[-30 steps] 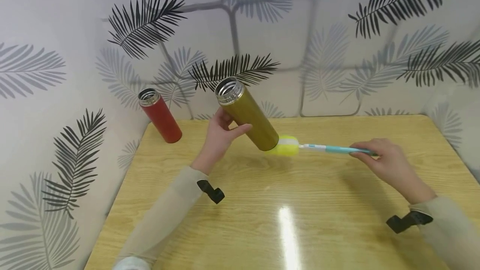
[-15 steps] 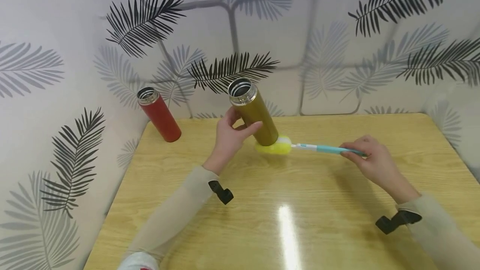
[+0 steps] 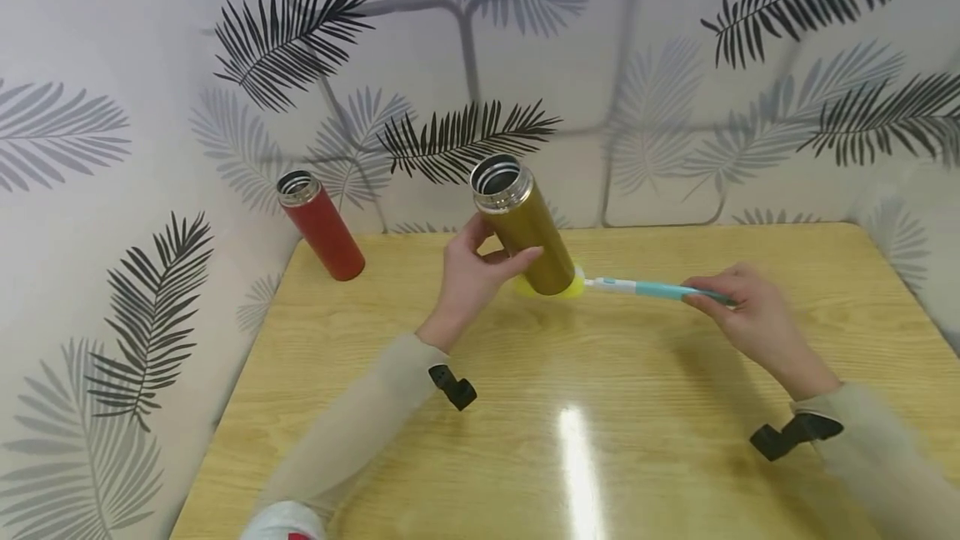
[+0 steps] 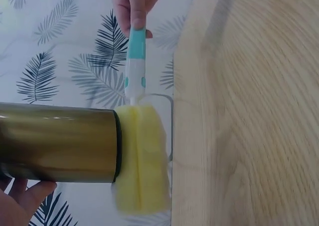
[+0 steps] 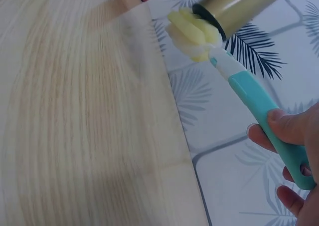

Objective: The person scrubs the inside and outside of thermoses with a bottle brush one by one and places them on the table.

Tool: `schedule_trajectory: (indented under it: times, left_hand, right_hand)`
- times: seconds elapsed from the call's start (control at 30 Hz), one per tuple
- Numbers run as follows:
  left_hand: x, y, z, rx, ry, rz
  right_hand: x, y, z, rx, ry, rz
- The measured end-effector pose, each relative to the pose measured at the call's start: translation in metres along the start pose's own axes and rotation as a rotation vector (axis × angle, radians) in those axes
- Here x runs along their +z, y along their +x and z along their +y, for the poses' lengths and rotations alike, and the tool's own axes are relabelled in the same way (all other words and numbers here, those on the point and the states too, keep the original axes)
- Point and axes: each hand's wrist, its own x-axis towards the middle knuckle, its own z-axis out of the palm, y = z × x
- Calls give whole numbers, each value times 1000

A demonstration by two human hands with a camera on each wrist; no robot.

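My left hand (image 3: 471, 280) grips a gold metal flask (image 3: 523, 224) tilted above the wooden table (image 3: 600, 407), its open steel mouth up and away. The flask (image 4: 57, 141) fills the left of the left wrist view. My right hand (image 3: 738, 307) pinches the teal handle (image 3: 660, 290) of a bottle brush. Its yellow sponge head (image 3: 576, 283) presses against the flask's base; the sponge head (image 4: 141, 158) lies flat across the bottom rim, and the sponge head (image 5: 193, 32) meets the flask (image 5: 241, 1) in the right wrist view.
A red flask (image 3: 321, 227) with an open mouth stands at the table's back left corner by the leaf-patterned wall (image 3: 675, 90). Black wrist mounts (image 3: 453, 386) sit on both sleeves. A light glare (image 3: 573, 440) lies on the front of the table.
The gold flask has swung more upright and shifted right. The brush has moved left and slightly up, so its sponge is now mostly hidden behind the flask's base.
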Motion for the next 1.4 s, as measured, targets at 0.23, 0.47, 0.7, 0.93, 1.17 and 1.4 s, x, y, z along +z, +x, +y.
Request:
schedule_trajectory:
  times: [0.23,0.47,0.7,0.93,1.17,1.4]
  left_hand:
    - [-3,9,3,31,59,51]
    - [-14,9,0,-2,23,74]
    - [-7,3,-3,-18,29,76]
    - [-17,4,-15,-85,-13,217]
    - [-57,10,-37,-180,93,328]
    - [-104,12,-58,-273,193,425]
  right_hand:
    - [-2,-2,-2,-69,38,30]
    - [-17,-3,9,4,-4,36]
    - [0,2,8,-26,0,23]
    - [12,-8,3,-90,22,2]
    - [-1,-24,12,27,42,-34]
    - [-22,-39,25,134,38,-54]
